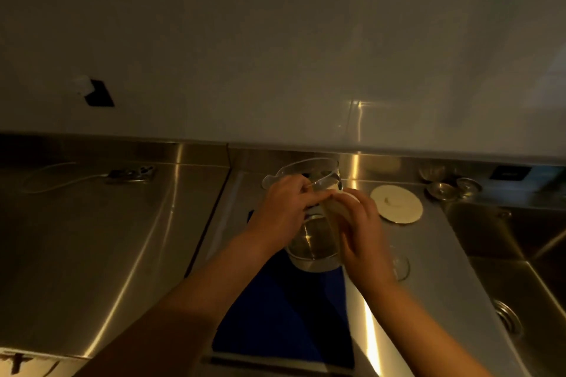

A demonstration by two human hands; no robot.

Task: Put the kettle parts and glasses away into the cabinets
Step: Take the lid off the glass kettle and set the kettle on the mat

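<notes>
A clear glass kettle (pixel 312 242) with a white base stands on a blue mat (pixel 275 309) on the steel counter. My left hand (pixel 281 208) grips the kettle's rim at its top. My right hand (pixel 361 232) holds a pale, rounded kettle part against the kettle's right side. A round white lid (pixel 397 203) lies flat on the counter to the right. Small glasses (pixel 442 188) stand at the back right, near the wall. Another clear glass (pixel 401 266) sits just right of my right wrist.
A steel sink (pixel 520 254) with a drain (pixel 507 320) opens at the right. On the left counter lies a metal object with a thin cord (pixel 131 174). A dark socket (pixel 99 98) is on the white wall. Another dark panel (pixel 508 173) sits at the back right.
</notes>
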